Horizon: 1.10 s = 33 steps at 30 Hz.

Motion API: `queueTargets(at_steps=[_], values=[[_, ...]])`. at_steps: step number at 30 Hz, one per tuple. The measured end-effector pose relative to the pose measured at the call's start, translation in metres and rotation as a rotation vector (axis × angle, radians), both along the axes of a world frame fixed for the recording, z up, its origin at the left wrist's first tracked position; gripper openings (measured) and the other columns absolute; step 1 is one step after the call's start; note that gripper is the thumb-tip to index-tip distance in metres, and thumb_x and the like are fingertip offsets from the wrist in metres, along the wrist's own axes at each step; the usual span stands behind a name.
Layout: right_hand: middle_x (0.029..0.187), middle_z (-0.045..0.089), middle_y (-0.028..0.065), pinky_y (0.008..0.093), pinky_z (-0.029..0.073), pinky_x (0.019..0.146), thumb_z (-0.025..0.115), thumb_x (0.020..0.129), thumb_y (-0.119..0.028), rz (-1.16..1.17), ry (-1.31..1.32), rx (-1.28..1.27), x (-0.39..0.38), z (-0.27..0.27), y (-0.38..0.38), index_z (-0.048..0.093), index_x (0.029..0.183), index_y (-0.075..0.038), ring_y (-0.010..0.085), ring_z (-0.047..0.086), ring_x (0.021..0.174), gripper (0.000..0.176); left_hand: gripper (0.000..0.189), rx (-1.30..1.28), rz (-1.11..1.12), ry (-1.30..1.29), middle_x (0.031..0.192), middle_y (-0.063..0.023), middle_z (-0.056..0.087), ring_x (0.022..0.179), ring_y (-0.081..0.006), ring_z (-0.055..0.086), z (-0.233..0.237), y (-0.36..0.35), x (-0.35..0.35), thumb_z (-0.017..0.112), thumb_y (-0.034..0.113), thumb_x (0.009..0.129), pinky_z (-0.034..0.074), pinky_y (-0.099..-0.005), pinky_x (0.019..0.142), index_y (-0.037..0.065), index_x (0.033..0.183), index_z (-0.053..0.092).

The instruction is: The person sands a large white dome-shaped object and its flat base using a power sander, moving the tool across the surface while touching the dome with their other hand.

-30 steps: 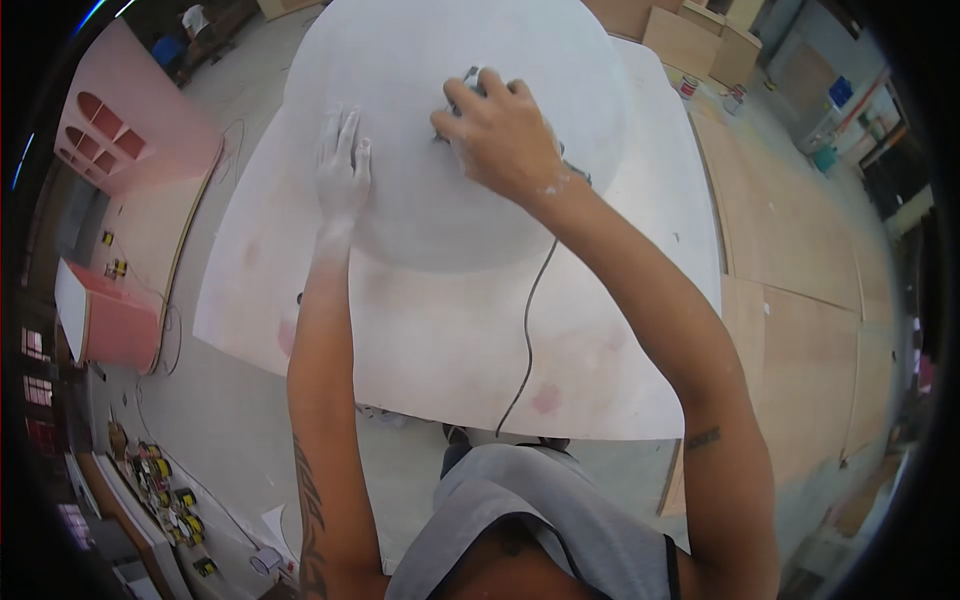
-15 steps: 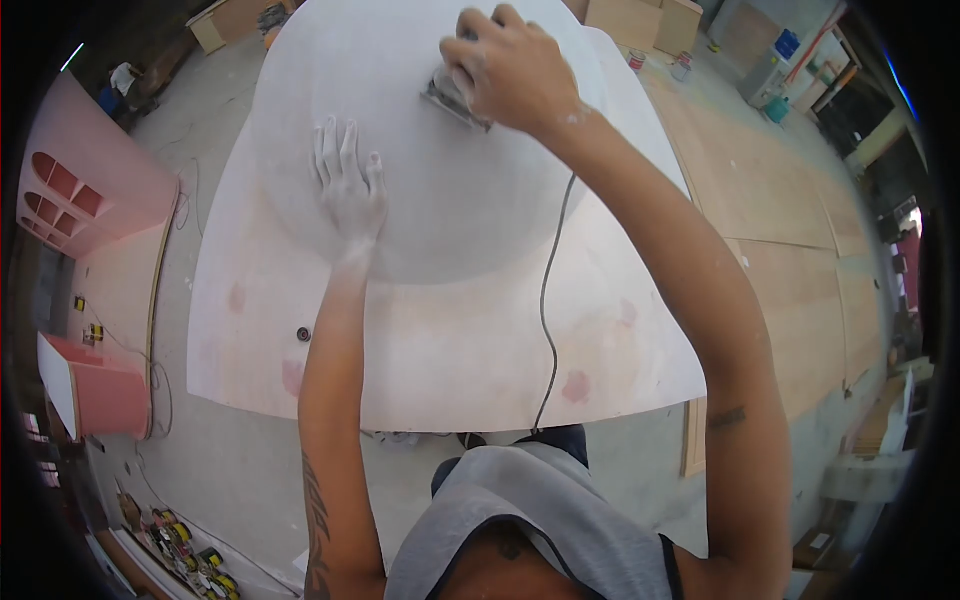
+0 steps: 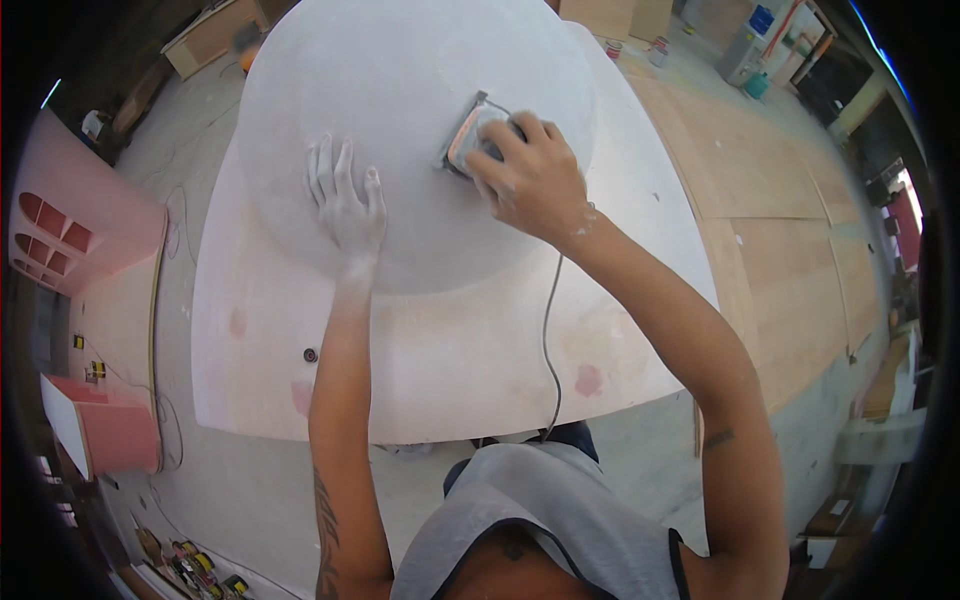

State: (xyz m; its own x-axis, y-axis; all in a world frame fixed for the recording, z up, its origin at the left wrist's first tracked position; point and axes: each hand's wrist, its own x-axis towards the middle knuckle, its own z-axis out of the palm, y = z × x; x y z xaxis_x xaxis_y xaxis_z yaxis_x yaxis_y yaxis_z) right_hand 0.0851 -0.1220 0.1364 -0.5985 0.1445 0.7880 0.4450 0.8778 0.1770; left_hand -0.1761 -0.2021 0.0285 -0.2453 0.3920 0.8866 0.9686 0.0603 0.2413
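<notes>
In the head view, the one view there is, the right hand [image 3: 530, 175] is curled over a sander [image 3: 464, 138], fingers bent round its top and pressing against its sides; the far end of the grip is hidden under the palm. The sander lies ahead and to the left of that hand's wrist, on the large pale round piece [image 3: 430, 240], and its exposed edge slants from a far corner, ahead of the knuckles, back to a near corner on the left of the fingertips. Its long axis cannot be told for sure, since the hand covers the rear, nor whether the base sits fully flat. The left hand [image 3: 350, 210], white with dust, rests palm down on the same round piece, fingers a little apart and gripping nothing. From it, the sander is off to the right and slightly farther out, well apart, so the right hand is plainly the nearer. A grey cord [image 3: 548, 345] emerges below the right wrist and runs back toward the body over the pale board [image 3: 450, 370]. Beside the left forearm, on its outer side, sits a small dark round part [image 3: 310, 355].
</notes>
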Motion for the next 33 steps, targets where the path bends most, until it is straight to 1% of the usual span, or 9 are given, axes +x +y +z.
queueTargets(at_steps=[6, 14, 17, 21, 24, 26, 29, 31, 33], values=[[0.108, 0.066, 0.0016, 0.0413, 0.056, 0.077, 0.083, 0.079, -0.013, 0.127, -0.110, 0.121, 0.009, -0.003, 0.007, 0.071, 0.090, -0.019, 0.0283, 0.064, 0.097, 0.017, 0.048, 0.000, 0.012, -0.025, 0.163, -0.0096, 0.053, 0.158, -0.0355, 0.040, -0.002, -0.002, 0.002, 0.068, 0.022, 0.102, 0.029, -0.0549, 0.130, 0.014, 0.148, 0.063], [0.113, 0.073, 0.0060, 0.0425, 0.059, 0.084, 0.074, 0.090, -0.019, -0.128, -0.060, -0.096, -0.087, 0.107, 0.065, 0.080, 0.104, -0.015, 0.0309, 0.068, 0.106, 0.015, 0.047, -0.132, 0.048, 0.094, 0.165, -0.0101, 0.052, 0.159, -0.0336, 0.039, 0.003, -0.006, 0.013, 0.070, 0.027, 0.100, 0.027, -0.0574, 0.131, 0.017, 0.146, 0.066], [0.118, 0.072, 0.0214, 0.0519, 0.061, 0.092, 0.063, 0.093, -0.023, -0.206, -0.111, -0.142, -0.117, 0.144, 0.081, 0.080, 0.107, -0.006, 0.0411, 0.069, 0.115, 0.027, 0.045, -0.279, -0.087, 0.231, 0.167, -0.0089, 0.050, 0.160, -0.0346, 0.038, 0.004, -0.001, 0.043, 0.072, 0.025, 0.098, 0.028, -0.0567, 0.131, 0.020, 0.143, 0.070], [0.119, 0.073, 0.0216, 0.0511, 0.061, 0.093, 0.063, 0.093, -0.022, -0.198, -0.078, -0.153, -0.130, 0.149, 0.082, 0.080, 0.108, -0.006, 0.0418, 0.069, 0.114, 0.028, 0.045, -0.378, -0.399, 0.370, 0.169, -0.0055, 0.049, 0.160, -0.0295, 0.038, 0.006, 0.015, 0.081, 0.069, 0.027, 0.098, 0.027, -0.0549, 0.131, 0.020, 0.143, 0.070], [0.122, 0.073, 0.0216, 0.0511, 0.060, 0.096, 0.063, 0.094, -0.022, -0.157, -0.170, -0.139, -0.116, 0.135, 0.048, 0.080, 0.110, -0.006, 0.0422, 0.069, 0.118, 0.028, 0.042, -0.452, -0.518, 0.539, 0.166, -0.0034, 0.052, 0.158, -0.0274, 0.041, -0.020, 0.015, 0.083, 0.070, 0.022, 0.098, 0.030, -0.0517, 0.130, 0.020, 0.140, 0.073], [0.112, 0.073, 0.0061, 0.0444, 0.058, 0.085, 0.075, 0.087, -0.015, -0.113, -0.046, -0.059, -0.109, 0.102, 0.038, 0.081, 0.105, -0.016, 0.0305, 0.067, 0.108, 0.019, 0.041, -0.488, -0.553, 0.665, 0.163, -0.0027, 0.056, 0.157, -0.0254, 0.043, -0.041, 0.016, 0.079, 0.069, 0.021, 0.098, 0.032, -0.0498, 0.130, 0.019, 0.138, 0.073], [0.109, 0.070, 0.0017, 0.0416, 0.057, 0.078, 0.081, 0.084, -0.017, -0.072, -0.040, 0.057, -0.090, 0.064, 0.016, 0.076, 0.098, -0.017, 0.0280, 0.066, 0.100, 0.015, 0.034, -0.557, -0.757, 0.666, 0.151, -0.0011, 0.065, 0.151, -0.0234, 0.050, -0.066, -0.003, 0.056, 0.071, 0.015, 0.095, 0.040, -0.0487, 0.124, 0.015, 0.129, 0.076], [0.110, 0.069, 0.0016, 0.0420, 0.057, 0.080, 0.081, 0.082, -0.017, -0.040, -0.060, 0.053, -0.071, 0.042, -0.004, 0.076, 0.098, -0.018, 0.0281, 0.066, 0.100, 0.016, 0.027, -0.462, -0.974, 0.444, 0.140, -0.0054, 0.070, 0.144, -0.0278, 0.057, -0.071, -0.021, 0.039, 0.072, 0.007, 0.092, 0.046, -0.0505, 0.117, 0.011, 0.118, 0.076], [0.110, 0.069, 0.0014, 0.0424, 0.057, 0.082, 0.081, 0.081, -0.017, -0.016, -0.072, 0.054, -0.052, 0.023, -0.015, 0.076, 0.098, -0.018, 0.0283, 0.066, 0.101, 0.018, 0.028, -0.392, -0.821, 0.349, 0.134, -0.0083, 0.071, 0.141, -0.0314, 0.059, -0.070, -0.046, 0.020, 0.073, 0.005, 0.088, 0.049, -0.0501, 0.113, 0.010, 0.116, 0.075]])
